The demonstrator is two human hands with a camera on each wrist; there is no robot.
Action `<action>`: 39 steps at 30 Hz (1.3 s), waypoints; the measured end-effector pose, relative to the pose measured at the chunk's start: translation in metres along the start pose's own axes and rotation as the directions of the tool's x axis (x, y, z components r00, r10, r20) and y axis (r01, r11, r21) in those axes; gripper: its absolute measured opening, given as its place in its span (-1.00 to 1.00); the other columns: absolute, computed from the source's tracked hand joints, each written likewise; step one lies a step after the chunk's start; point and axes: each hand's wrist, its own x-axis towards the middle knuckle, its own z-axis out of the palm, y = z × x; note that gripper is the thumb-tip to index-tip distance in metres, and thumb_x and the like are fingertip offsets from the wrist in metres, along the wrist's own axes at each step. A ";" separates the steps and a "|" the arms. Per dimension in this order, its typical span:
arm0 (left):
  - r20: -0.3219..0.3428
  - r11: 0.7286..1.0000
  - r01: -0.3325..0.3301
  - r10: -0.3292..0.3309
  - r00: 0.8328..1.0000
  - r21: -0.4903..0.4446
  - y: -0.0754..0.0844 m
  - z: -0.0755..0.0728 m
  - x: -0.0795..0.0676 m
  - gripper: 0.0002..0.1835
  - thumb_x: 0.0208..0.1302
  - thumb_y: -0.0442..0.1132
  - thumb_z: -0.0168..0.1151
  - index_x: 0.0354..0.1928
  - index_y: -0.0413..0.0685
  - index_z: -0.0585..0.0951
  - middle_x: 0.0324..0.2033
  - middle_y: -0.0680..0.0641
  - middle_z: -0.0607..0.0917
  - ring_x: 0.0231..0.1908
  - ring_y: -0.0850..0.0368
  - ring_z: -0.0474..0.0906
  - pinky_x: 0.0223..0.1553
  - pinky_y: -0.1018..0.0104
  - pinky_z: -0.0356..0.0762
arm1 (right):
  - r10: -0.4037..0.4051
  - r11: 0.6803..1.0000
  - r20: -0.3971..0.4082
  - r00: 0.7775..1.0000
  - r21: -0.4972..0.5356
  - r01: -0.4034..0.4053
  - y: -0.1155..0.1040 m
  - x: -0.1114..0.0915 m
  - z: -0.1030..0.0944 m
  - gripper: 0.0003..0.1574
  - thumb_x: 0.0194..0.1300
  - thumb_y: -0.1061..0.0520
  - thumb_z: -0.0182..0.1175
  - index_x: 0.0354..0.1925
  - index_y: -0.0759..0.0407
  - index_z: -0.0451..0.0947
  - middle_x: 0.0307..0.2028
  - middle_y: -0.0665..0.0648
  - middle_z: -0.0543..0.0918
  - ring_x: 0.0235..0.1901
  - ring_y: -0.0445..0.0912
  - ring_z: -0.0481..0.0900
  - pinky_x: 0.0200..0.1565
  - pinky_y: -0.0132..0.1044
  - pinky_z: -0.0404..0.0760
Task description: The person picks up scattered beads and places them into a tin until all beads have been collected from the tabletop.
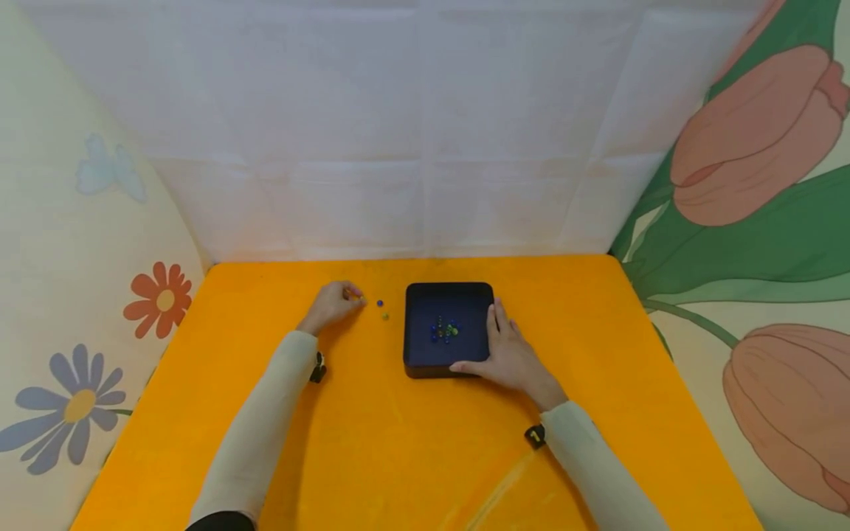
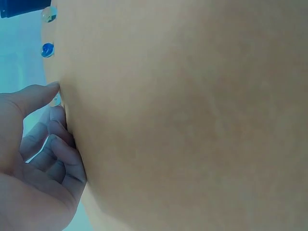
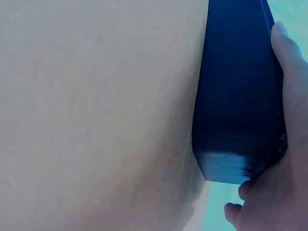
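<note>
A dark square tray (image 1: pixel 417 363) stands on the yellow table, with several small blue and green glass marbles (image 1: pixel 446 330) lying inside it. My right hand (image 1: pixel 516 360) holds the tray's near right corner, thumb along the front wall (image 3: pixel 236 91) and fingers along the right side. Left of the tray, my left hand (image 1: pixel 335 304) rests at the tabletop and pinches a clear marble (image 2: pixel 57 99) between thumb and forefinger, mostly covered by them. Between that hand and the tray lie a blue marble (image 1: pixel 380 303) and a yellow-green marble (image 1: pixel 385 316), apart from each other.
The yellow tabletop (image 1: pixel 372 442) reaches back to a white sheet (image 1: pixel 425 147). Flower-printed panels (image 1: pixel 730 295) flank the table on both sides. Each wrist carries a small black device (image 1: pixel 535 436).
</note>
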 end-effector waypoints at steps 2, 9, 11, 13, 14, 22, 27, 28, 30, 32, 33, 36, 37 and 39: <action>-0.001 1.000 -0.004 0.004 1.000 0.003 -0.001 0.000 0.000 -0.64 0.51 -0.06 0.26 0.12 -0.17 0.67 0.04 -0.29 0.71 -0.02 -0.15 0.63 0.00 0.01 0.61 | 0.000 1.000 -0.001 1.000 -0.001 0.000 0.000 0.000 0.001 0.85 -0.06 -0.92 0.08 0.70 0.19 -0.36 0.71 0.18 -0.47 0.64 0.39 -0.05 0.50 0.29 0.30; 0.001 1.000 -0.007 0.007 1.000 -0.018 -0.003 0.000 0.001 -0.64 0.51 -0.08 0.25 0.13 -0.19 0.67 0.03 -0.29 0.71 -0.03 -0.14 0.63 0.01 0.01 0.61 | 0.005 1.000 0.003 1.000 0.007 -0.005 0.000 0.001 0.001 0.84 -0.05 -0.91 0.09 0.70 0.17 -0.37 0.71 0.15 -0.51 0.65 0.38 -0.05 0.50 0.28 0.32; -0.001 1.000 -0.002 0.002 1.000 -0.024 -0.001 -0.001 0.001 -0.64 0.52 -0.08 0.25 0.13 -0.20 0.67 0.04 -0.29 0.71 -0.01 -0.15 0.64 0.03 0.00 0.61 | 0.004 1.000 0.003 1.000 0.010 -0.004 0.000 0.001 0.001 0.84 -0.05 -0.91 0.09 0.70 0.17 -0.37 0.71 0.14 -0.51 0.65 0.37 -0.05 0.49 0.28 0.33; -0.009 1.000 -0.003 0.003 1.000 -0.017 0.000 -0.001 0.000 -0.65 0.52 -0.08 0.25 0.12 -0.20 0.68 0.03 -0.29 0.72 -0.01 -0.16 0.65 0.05 -0.02 0.62 | 0.002 1.000 0.003 1.000 0.012 -0.003 -0.001 0.001 0.000 0.84 -0.05 -0.91 0.09 0.70 0.17 -0.37 0.70 0.14 -0.52 0.65 0.37 -0.05 0.49 0.28 0.33; -0.012 1.000 -0.005 0.004 1.000 -0.012 0.001 -0.002 -0.001 -0.65 0.52 -0.09 0.24 0.12 -0.21 0.68 0.03 -0.29 0.73 -0.01 -0.16 0.66 0.05 -0.02 0.63 | 0.001 1.000 0.002 1.000 0.012 -0.001 -0.001 0.000 0.000 0.84 -0.04 -0.91 0.09 0.70 0.17 -0.37 0.70 0.14 -0.52 0.65 0.37 -0.05 0.50 0.28 0.32; -0.033 1.000 -0.027 0.027 0.999 0.008 0.001 -0.001 -0.003 -0.66 0.54 -0.10 0.24 0.11 -0.23 0.68 0.00 -0.30 0.74 -0.04 -0.16 0.68 0.04 -0.03 0.65 | -0.004 1.000 0.008 1.000 0.008 0.004 -0.002 -0.001 -0.003 0.83 -0.03 -0.89 0.11 0.70 0.18 -0.38 0.71 0.19 -0.48 0.64 0.39 -0.06 0.51 0.28 0.30; -0.031 1.000 -0.030 0.030 0.999 -0.006 -0.001 0.000 -0.003 -0.66 0.54 -0.11 0.25 0.11 -0.24 0.68 0.03 -0.32 0.73 -0.01 -0.18 0.67 0.05 -0.04 0.65 | 0.006 1.000 0.019 1.000 0.011 -0.006 -0.003 -0.001 -0.003 0.83 -0.03 -0.90 0.10 0.70 0.16 -0.40 0.71 0.17 -0.50 0.65 0.37 -0.07 0.50 0.28 0.32; -0.030 1.000 -0.028 0.027 0.999 -0.012 -0.001 0.000 -0.003 -0.66 0.54 -0.11 0.25 0.11 -0.24 0.68 0.03 -0.32 0.72 -0.01 -0.18 0.67 0.05 -0.04 0.65 | 0.006 1.000 0.022 1.000 0.013 -0.006 -0.003 -0.001 -0.003 0.83 -0.03 -0.90 0.10 0.69 0.16 -0.40 0.71 0.17 -0.51 0.65 0.38 -0.07 0.50 0.29 0.31; -0.026 1.000 -0.029 0.028 0.999 -0.013 -0.002 -0.001 -0.004 -0.66 0.54 -0.11 0.25 0.11 -0.25 0.67 0.03 -0.32 0.72 -0.01 -0.18 0.67 0.05 -0.04 0.65 | 0.011 1.000 0.024 1.000 0.012 -0.012 -0.003 -0.001 -0.003 0.83 -0.04 -0.90 0.10 0.70 0.16 -0.40 0.71 0.15 -0.51 0.65 0.37 -0.07 0.50 0.28 0.31; -0.024 1.000 -0.029 0.028 0.999 -0.012 -0.002 -0.001 -0.004 -0.65 0.55 -0.10 0.24 0.12 -0.25 0.67 0.03 -0.32 0.72 -0.02 -0.17 0.66 0.03 -0.02 0.65 | 0.014 1.000 0.023 1.000 0.013 -0.014 -0.003 -0.001 -0.003 0.84 -0.05 -0.90 0.10 0.70 0.16 -0.39 0.71 0.16 -0.50 0.65 0.37 -0.07 0.51 0.29 0.30; -0.022 1.000 -0.028 0.028 0.999 -0.011 -0.002 -0.002 -0.005 -0.65 0.55 -0.09 0.24 0.12 -0.25 0.67 0.02 -0.32 0.72 -0.03 -0.16 0.66 0.01 0.00 0.65 | 0.014 1.000 0.021 1.000 0.014 -0.014 -0.003 -0.001 -0.003 0.84 -0.05 -0.91 0.10 0.70 0.16 -0.39 0.71 0.16 -0.50 0.65 0.37 -0.06 0.51 0.29 0.29; -0.018 1.000 -0.018 0.018 1.000 -0.014 0.000 -0.003 -0.006 -0.63 0.55 -0.07 0.24 0.12 -0.24 0.66 0.00 -0.31 0.72 -0.08 -0.12 0.66 -0.06 0.05 0.64 | 0.011 1.000 0.014 1.000 0.012 -0.011 -0.003 0.000 -0.002 0.85 -0.05 -0.91 0.10 0.70 0.17 -0.38 0.71 0.18 -0.48 0.64 0.39 -0.05 0.51 0.29 0.29; -0.016 1.000 -0.014 0.013 1.000 -0.017 0.001 -0.004 -0.006 -0.63 0.55 -0.06 0.24 0.12 -0.24 0.66 -0.01 -0.31 0.71 -0.09 -0.11 0.66 -0.08 0.07 0.64 | 0.010 1.000 0.013 1.000 0.013 -0.010 -0.002 0.000 -0.001 0.85 -0.05 -0.91 0.10 0.70 0.17 -0.39 0.71 0.17 -0.49 0.64 0.39 -0.05 0.51 0.30 0.29; -0.016 1.000 -0.009 0.009 1.000 -0.023 0.004 -0.005 -0.007 -0.63 0.56 -0.06 0.23 0.13 -0.24 0.65 -0.01 -0.31 0.71 -0.11 -0.10 0.65 -0.11 0.09 0.63 | 0.009 1.000 0.010 1.000 0.011 -0.009 -0.001 0.000 -0.001 0.85 -0.06 -0.92 0.09 0.70 0.16 -0.39 0.71 0.15 -0.51 0.64 0.40 -0.04 0.51 0.30 0.29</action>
